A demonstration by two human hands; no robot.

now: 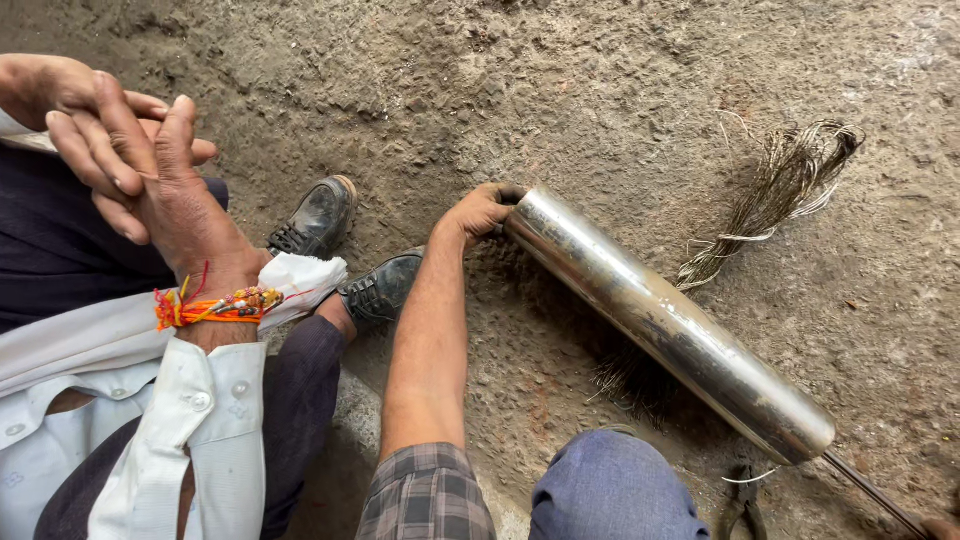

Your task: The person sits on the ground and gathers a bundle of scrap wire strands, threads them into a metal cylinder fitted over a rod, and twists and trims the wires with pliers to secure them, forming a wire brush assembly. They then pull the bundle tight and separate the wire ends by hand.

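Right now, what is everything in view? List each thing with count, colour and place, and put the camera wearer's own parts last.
metal cylinder: one, shiny silver, lying slantwise on the ground from centre to lower right.
thin rod: one, dark, sticking out of the cylinder's lower right end.
wire bundle: one, dull grey-brown strands, on the ground at upper right beside the cylinder.
pliers: one, dark, on the ground at the bottom edge, partly cut off.
ground: rough grey-brown dirt.
other person's hands: two, clasped, upper left, white sleeve and orange wrist thread.
shoes: two, black, centre left.
left hand: gripping the cylinder's upper end.
knee: one, blue cloth, bottom centre.
right hand: barely visible at the lower right corner.
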